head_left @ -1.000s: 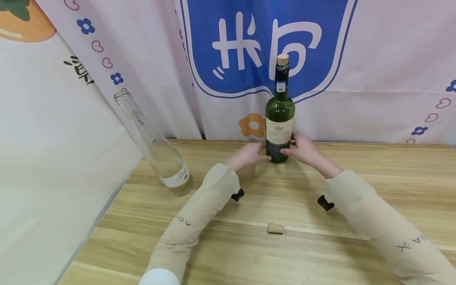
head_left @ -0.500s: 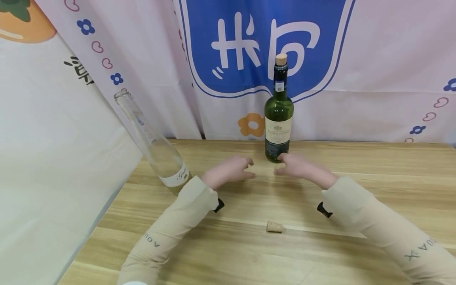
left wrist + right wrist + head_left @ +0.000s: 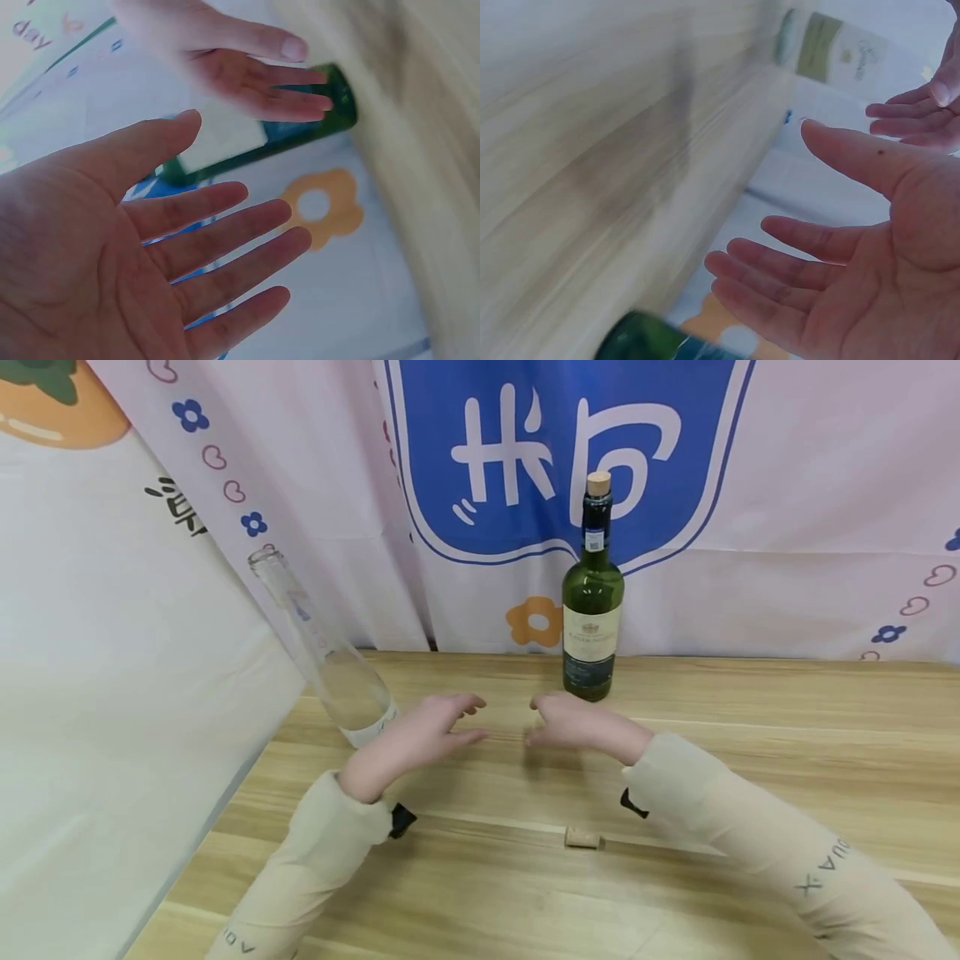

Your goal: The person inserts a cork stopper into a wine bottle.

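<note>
A green wine bottle (image 3: 592, 597) with a cork stopper (image 3: 598, 484) in its mouth stands upright near the back edge of the table. My right hand (image 3: 581, 722) is in front of the bottle's base, fingers spread and holding nothing. Further left, my left hand (image 3: 420, 735) is empty too, its palm and loosely straight fingers plain in the left wrist view. It partly hides the base of a tall clear glass bottle (image 3: 330, 668) with a white label. A loose cork (image 3: 582, 837) lies on its side on the table, nearer than both hands.
The wooden table (image 3: 787, 710) ends at a printed cloth backdrop (image 3: 480, 593) just behind the green bottle. On the left, a white cloth (image 3: 135, 693) hangs along the table's side edge.
Both hands have come away from the green bottle's base and moved left, the left hand over to the clear bottle. Both bottles and the loose cork stay in place.
</note>
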Demonstrator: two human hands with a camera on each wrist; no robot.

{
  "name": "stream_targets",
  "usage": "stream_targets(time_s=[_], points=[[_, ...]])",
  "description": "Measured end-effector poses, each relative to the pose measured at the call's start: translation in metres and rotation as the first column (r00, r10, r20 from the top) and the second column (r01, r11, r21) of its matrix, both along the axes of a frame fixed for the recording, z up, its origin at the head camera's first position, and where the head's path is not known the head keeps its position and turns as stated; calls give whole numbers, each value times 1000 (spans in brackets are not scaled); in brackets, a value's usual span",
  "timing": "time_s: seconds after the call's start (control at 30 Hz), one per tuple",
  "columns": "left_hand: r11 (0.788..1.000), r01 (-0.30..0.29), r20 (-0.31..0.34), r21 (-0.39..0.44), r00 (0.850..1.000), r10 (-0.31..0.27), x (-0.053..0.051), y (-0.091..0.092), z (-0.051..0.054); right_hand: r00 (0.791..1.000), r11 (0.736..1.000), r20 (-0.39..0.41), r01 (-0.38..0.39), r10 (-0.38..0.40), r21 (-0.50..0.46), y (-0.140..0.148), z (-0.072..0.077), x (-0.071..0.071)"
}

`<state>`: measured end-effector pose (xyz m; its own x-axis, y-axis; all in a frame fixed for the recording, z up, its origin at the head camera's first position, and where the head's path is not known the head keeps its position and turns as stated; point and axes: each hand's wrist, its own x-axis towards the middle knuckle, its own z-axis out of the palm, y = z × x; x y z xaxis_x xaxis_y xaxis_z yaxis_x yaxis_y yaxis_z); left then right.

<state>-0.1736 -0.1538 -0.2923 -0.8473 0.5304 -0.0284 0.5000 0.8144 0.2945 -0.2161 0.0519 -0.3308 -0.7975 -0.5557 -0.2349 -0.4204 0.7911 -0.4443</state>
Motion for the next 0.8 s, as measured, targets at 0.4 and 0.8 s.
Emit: stream_targets(time_s=[0.4,0.8], points=[[980,-139,-205,140,964,166,33,-49,32,998,999,-66,5,-8,-43,-63,17,1],[906,-233,-311,354,884,349,48,-90,47,998,959,-67,-15,-4,-284,-116,15,-3]])
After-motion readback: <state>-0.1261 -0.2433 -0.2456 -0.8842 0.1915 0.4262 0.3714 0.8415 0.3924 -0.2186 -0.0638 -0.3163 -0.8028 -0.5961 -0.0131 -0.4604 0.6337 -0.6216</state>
